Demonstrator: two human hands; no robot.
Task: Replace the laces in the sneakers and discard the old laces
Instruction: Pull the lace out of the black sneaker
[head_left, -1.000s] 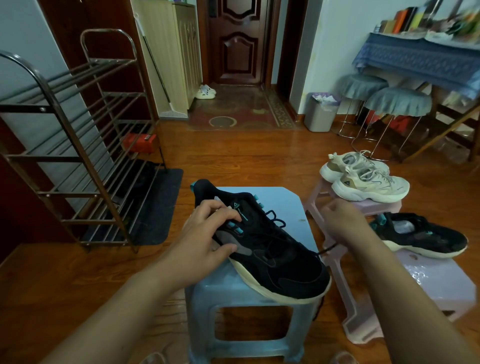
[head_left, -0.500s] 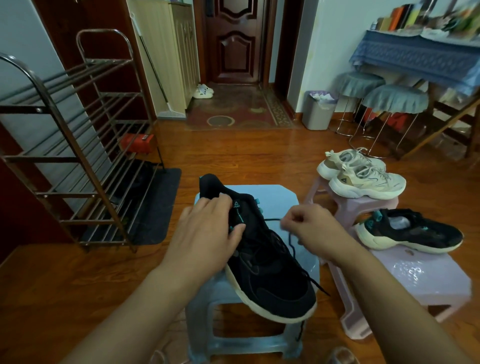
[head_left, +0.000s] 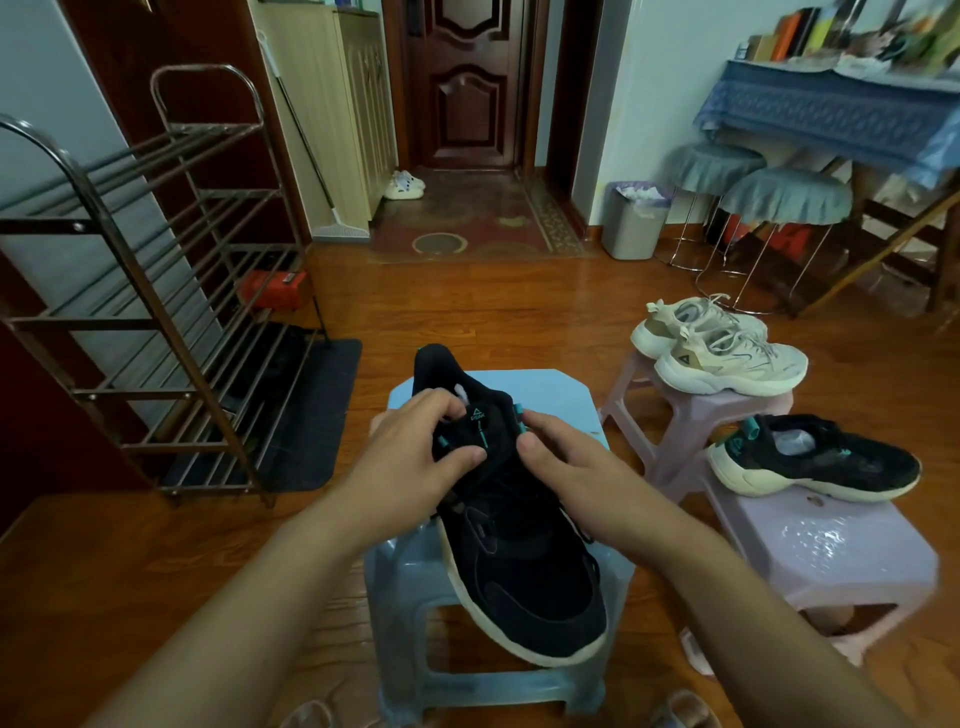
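A black sneaker (head_left: 524, 561) with teal eyelets and a cream sole lies on a light blue stool (head_left: 545, 387), toe toward me. My left hand (head_left: 410, 457) grips the left side of its tongue area, fingers curled over the collar. My right hand (head_left: 566, 467) grips the right side by the top teal eyelet. Loose black lace (head_left: 589, 535) trails along the shoe's right side. The second black sneaker (head_left: 815, 462), without laces, sits on a lilac stool (head_left: 841, 551) to the right.
A pair of cream sneakers (head_left: 727, 348) rests on a pink stool (head_left: 691, 410) behind the lilac one. A grey waste bin (head_left: 631, 223) stands by the far wall. A metal shoe rack (head_left: 156, 291) fills the left side. Two covered round stools (head_left: 779, 200) stand at right.
My right hand moved from pulling the lace out at the right back onto the shoe's top eyelet. The shoe turned so its toe points toward me. My left hand stayed on the collar.
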